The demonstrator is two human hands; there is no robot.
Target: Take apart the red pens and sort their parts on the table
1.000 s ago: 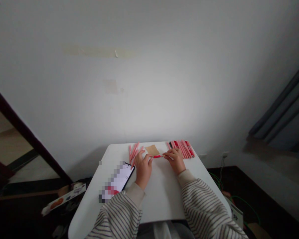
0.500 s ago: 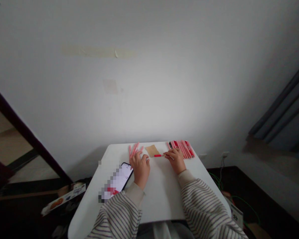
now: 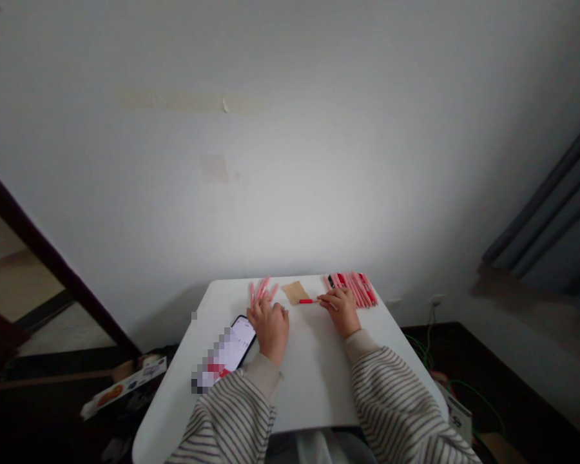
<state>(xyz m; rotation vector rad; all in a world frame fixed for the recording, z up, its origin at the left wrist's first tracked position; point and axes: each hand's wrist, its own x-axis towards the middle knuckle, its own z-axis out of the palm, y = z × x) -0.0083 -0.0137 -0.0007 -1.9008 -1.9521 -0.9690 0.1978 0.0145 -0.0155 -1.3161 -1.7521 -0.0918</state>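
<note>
1. The right hand point(image 3: 341, 309) rests on the white worktop point(image 3: 314, 380) in the lower middle of the frame. Its grip is pinched on a red pen point(image 3: 308, 301).
2. The red pen lies nearly level just above the worktop. Its red end points toward the left of the frame and its other end is hidden in the fingertips.
3. The left hand point(image 3: 269, 325) lies palm down just left of centre. Its fingers are curled over the near ends of the loose pink pens point(image 3: 261, 289). Whether its grip is grasping one of them or only lying on them cannot be told.
4. The loose pink pens fan out toward the far edge of the worktop, above the left hand.
5. A brown card point(image 3: 296, 292) lies flat between the pink pens and the red pen, with the pen's red end just at its lower right corner.
6. A pile of pens point(image 3: 355, 287), pink and red, lies side by side at the far right of the worktop, touching the back of the right hand.
7. A phone point(image 3: 232, 348) lies face up to the left of the left hand, just beside the wrist.
8. Both arms wear striped sleeves point(image 3: 391, 399) that come in from the bottom edge.
9. A pale wall point(image 3: 290, 129) fills the upper frame, a grey curtain point(image 3: 551, 225) hangs at the right, and a box point(image 3: 125, 383) lies on the floor at the lower left.
</note>
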